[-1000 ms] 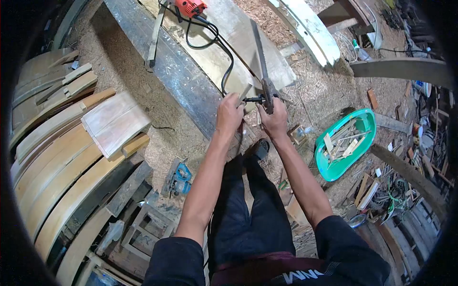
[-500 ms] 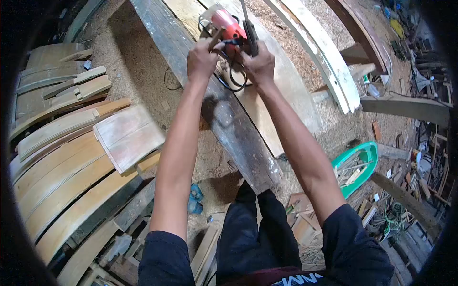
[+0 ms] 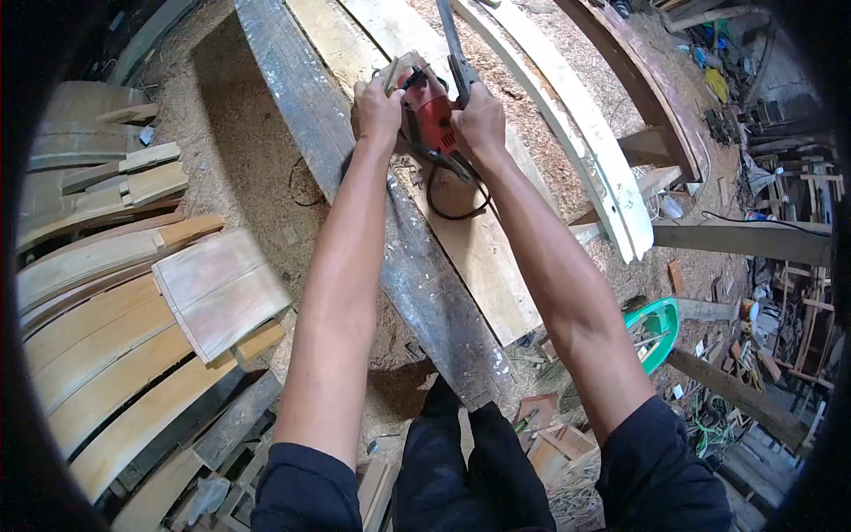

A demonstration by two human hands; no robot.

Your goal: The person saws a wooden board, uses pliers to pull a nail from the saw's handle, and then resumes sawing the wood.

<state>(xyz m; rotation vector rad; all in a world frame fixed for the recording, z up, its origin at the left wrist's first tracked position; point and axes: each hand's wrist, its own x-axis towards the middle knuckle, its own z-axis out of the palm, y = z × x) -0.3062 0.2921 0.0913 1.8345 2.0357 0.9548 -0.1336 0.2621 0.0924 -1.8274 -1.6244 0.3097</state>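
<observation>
Both arms reach out over a pale plank [image 3: 483, 257] that lies beside a grey beam [image 3: 425, 293]. A red power tool [image 3: 429, 113] rests on the plank between the hands. My left hand [image 3: 376, 110] is closed on a small wooden block [image 3: 396, 69] at the tool's left side. My right hand [image 3: 480, 121] grips a dark metal bar clamp [image 3: 449, 46] that runs away from me, right against the tool. The tool's black cord [image 3: 448, 211] loops on the plank below the hands.
Curved wooden boards [image 3: 115, 355] are stacked at the left. Long curved pale beams [image 3: 585, 160] lie at the right. A green basin [image 3: 662, 326] with offcuts and a heap of scrap [image 3: 762, 293] sit farther right. Sawdust covers the ground.
Both hands moved from close to my body out along the plank to the red power tool, carrying the block and the clamp. The view leaned forward with them.
</observation>
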